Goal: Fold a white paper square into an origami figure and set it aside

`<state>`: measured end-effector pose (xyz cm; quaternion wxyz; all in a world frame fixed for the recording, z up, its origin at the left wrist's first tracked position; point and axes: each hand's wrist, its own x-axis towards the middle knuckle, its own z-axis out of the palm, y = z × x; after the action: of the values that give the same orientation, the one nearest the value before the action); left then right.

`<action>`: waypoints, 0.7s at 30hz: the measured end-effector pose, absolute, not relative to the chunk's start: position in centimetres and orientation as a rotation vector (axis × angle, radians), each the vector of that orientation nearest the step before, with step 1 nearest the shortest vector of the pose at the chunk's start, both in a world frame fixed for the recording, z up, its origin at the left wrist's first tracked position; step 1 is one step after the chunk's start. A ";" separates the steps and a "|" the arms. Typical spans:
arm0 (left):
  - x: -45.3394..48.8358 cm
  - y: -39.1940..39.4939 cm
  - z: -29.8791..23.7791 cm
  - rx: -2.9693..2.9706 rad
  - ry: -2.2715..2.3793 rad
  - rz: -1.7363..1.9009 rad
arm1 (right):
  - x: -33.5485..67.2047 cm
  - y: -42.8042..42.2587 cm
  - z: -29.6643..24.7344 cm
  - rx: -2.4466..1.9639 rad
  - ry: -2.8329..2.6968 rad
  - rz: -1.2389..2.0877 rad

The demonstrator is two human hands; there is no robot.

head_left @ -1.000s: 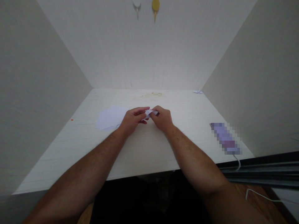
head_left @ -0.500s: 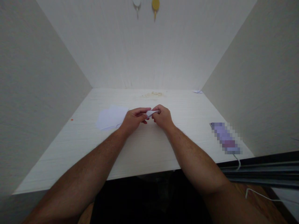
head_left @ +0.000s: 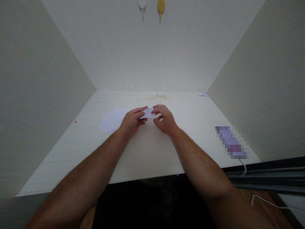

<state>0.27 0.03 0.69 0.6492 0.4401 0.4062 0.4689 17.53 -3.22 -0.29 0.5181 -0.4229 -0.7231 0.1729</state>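
A small folded piece of white paper (head_left: 148,113) is held above the white table (head_left: 145,156). My left hand (head_left: 131,121) grips its left side between thumb and fingers. My right hand (head_left: 166,119) is at the paper's right edge with thumb and fingers apart; the fingertips are at or against the paper, and I cannot tell if they touch. Beside and partly behind my left hand lie loose white paper sheets (head_left: 111,119), overlapping one another.
A blurred-out phone-like device (head_left: 230,143) lies at the right, with a white cable (head_left: 243,168) hanging over the table edge. Folded paper (head_left: 202,94) sits in the far right corner. Walls enclose three sides. A yellow hook (head_left: 161,5) and a white hook (head_left: 142,3) are on the back wall.
My right hand has loosened its pinch, its thumb and fingers now spread. The paper has turned to show a broader face and sits slightly further left, with my left hand.
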 end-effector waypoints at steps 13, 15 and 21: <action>0.5 -0.7 0.1 1.337 0.851 1.020 | 17.1 -3.1 -0.8 -1.219 -1.621 0.423; 0.5 -0.7 0.0 1.387 0.828 1.014 | 17.3 -2.9 -1.0 -1.197 -1.631 0.373; 0.6 -0.7 -0.1 1.436 0.815 1.002 | 17.5 -2.7 -1.1 -1.188 -1.646 0.261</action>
<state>0.61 -0.66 -0.09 0.5687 0.6114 0.3472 0.4268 17.47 -2.67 -1.14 0.5207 -0.4955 -0.6866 0.1090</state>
